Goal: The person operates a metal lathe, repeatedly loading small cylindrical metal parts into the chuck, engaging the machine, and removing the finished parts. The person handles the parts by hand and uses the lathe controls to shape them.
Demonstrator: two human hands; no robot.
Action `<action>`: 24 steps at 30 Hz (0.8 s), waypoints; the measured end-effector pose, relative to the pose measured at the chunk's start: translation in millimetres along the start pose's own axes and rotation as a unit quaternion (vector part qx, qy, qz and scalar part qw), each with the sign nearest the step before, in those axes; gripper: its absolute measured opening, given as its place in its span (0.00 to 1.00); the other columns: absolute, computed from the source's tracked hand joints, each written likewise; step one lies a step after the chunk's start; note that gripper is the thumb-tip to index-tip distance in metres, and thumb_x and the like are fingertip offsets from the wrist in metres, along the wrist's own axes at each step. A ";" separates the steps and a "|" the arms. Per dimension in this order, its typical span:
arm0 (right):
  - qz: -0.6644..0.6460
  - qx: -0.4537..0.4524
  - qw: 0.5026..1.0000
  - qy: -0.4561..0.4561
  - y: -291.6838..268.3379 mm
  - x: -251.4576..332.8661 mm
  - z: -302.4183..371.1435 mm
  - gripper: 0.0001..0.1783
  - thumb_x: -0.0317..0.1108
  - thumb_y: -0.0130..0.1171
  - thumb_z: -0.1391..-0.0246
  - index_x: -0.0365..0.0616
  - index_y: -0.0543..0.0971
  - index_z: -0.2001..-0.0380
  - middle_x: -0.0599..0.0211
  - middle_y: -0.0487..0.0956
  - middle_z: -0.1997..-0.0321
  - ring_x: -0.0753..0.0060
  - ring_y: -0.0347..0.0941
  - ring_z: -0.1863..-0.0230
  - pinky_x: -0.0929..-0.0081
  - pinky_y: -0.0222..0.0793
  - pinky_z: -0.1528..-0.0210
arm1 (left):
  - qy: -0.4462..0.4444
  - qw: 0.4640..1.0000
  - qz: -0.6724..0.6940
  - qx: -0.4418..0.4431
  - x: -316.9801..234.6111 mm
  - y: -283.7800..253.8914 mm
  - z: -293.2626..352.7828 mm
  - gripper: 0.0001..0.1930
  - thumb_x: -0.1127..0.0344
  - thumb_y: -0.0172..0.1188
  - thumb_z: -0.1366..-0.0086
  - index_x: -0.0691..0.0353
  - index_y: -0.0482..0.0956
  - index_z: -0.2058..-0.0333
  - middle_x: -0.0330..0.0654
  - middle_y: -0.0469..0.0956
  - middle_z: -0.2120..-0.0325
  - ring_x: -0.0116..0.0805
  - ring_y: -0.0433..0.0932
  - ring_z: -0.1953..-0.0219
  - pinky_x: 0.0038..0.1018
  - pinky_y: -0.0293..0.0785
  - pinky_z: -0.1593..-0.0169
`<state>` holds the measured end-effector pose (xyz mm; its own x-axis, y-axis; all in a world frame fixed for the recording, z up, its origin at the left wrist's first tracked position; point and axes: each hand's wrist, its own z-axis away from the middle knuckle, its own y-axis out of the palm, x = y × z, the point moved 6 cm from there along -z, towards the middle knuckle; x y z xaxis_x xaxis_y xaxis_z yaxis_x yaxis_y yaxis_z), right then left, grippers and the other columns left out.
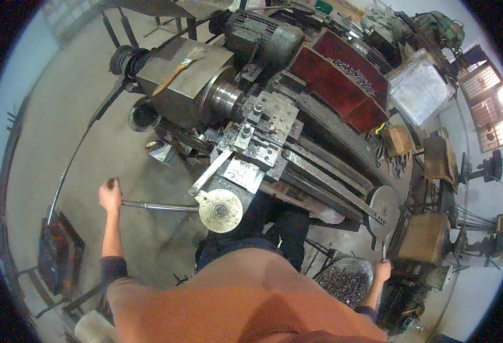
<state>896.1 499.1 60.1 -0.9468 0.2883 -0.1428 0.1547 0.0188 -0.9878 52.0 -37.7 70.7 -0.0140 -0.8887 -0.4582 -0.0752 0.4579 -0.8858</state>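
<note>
My left hand [111, 195] is clamped round the end of the metal lever [160, 206], which runs rightward from it to a pale disc [220, 211]; my right hand [382, 271] grips the handle [384, 250] below the grey wheel [383, 204].

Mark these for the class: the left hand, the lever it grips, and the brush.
Left hand [111, 196]: head view, middle of the hand.
Lever [160, 206]: head view, middle of its metal rod.
Brush [172, 78]: head view, on its handle.

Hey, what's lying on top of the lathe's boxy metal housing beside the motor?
A wooden-handled brush lies on the housing, its pale bristles toward the motor. The metal directly beneath the brush is covered, so I can't see it.
</note>
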 end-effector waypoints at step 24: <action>0.066 -0.104 0.986 -0.113 14.6 -32.8 -31.4 0.18 0.46 0.54 0.63 0.41 0.74 0.75 0.54 0.75 0.74 0.48 0.73 0.70 0.56 0.68 0.68 | -0.223 0.797 0.547 -0.127 16.4 65.9 -4.6 0.08 0.75 0.46 0.51 0.79 0.68 0.75 0.52 0.73 0.80 0.40 0.75 0.81 0.30 0.70 0.80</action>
<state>938.3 519.9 52.4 -0.9497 0.0805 -0.3025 0.3127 0.1988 -0.9288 42.2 -22.1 5.1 0.1424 0.1618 -0.9765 -0.4617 0.8835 0.0790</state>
